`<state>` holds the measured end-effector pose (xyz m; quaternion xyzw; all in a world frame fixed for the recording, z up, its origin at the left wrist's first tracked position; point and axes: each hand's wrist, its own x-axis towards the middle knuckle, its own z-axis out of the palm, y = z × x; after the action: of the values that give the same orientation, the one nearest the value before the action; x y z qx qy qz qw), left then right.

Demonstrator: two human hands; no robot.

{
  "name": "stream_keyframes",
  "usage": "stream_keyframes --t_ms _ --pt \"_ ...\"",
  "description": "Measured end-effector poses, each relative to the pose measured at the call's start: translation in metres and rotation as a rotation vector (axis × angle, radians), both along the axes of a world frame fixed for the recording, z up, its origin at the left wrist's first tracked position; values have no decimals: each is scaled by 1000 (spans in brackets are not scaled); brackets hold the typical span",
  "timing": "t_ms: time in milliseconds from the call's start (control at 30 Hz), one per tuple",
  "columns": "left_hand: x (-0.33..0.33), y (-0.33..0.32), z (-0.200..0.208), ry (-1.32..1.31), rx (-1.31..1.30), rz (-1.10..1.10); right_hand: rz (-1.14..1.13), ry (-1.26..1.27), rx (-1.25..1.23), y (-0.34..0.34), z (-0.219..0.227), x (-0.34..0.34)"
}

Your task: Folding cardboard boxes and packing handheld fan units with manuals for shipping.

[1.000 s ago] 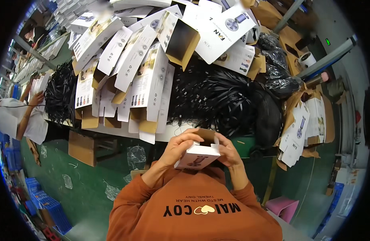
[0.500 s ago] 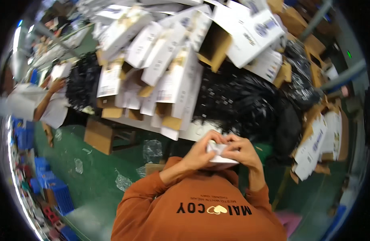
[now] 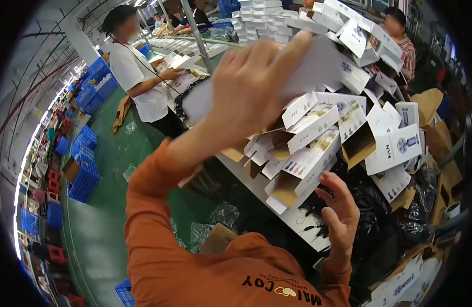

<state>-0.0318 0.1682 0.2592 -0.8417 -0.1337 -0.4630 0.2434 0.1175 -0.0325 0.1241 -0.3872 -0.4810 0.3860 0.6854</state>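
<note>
My left hand (image 3: pixel 248 84) is raised high toward the far side of the table, smeared by motion. Its fingers are closed over a pale grey-white box (image 3: pixel 318 64), also blurred, which shows on both sides of the hand. Lower down, my right hand (image 3: pixel 341 212) holds nothing; its fingers are curved and apart near the table's front edge. Just beyond it lies an open-ended white carton (image 3: pixel 302 176) with printed pictures, one of several heaped on the white table (image 3: pixel 251 184). Black plastic strips or bags (image 3: pixel 359 199) are bunched beside the right hand.
Stacked white boxes (image 3: pixel 259 20) stand at the back. A person in a white shirt (image 3: pixel 136 77) works at the left, and another in a striped shirt (image 3: pixel 407 53) is at the far right. Blue crates (image 3: pixel 84 169) and clear plastic scraps (image 3: pixel 223 215) lie on the green floor.
My hands were together at my chest on a small white box. They have parted: the left has swung up and away with a pale box, the right has let go. The view has tilted up.
</note>
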Motion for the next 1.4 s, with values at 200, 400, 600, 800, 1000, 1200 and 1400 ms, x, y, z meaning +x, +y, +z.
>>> stream_keyframes --t_ms 200,400,600,800,1000,1200,1400 --pt "164 109 -1 -126 265 334 -474 -206 -174 -64 -17 41" --pt "265 127 -101 578 -203 198 -1301 -454 -499 -218 -39 131" --pt "293 -164 -82 551 -539 -924 -1782 -797 -986 -381 -109 173" --pt "379 -340 -201 789 -997 -1299 -1799 -734 -1255 -399 -128 166" --pt "374 -393 -284 634 -1097 -1085 -1802 -993 -1304 -388 -121 170" --pt "364 -389 -301 575 -1397 -1042 -1842 -711 -1248 -374 -97 160" --pt "360 -393 -288 627 -1314 -984 -1764 -470 -1272 -369 -87 151"
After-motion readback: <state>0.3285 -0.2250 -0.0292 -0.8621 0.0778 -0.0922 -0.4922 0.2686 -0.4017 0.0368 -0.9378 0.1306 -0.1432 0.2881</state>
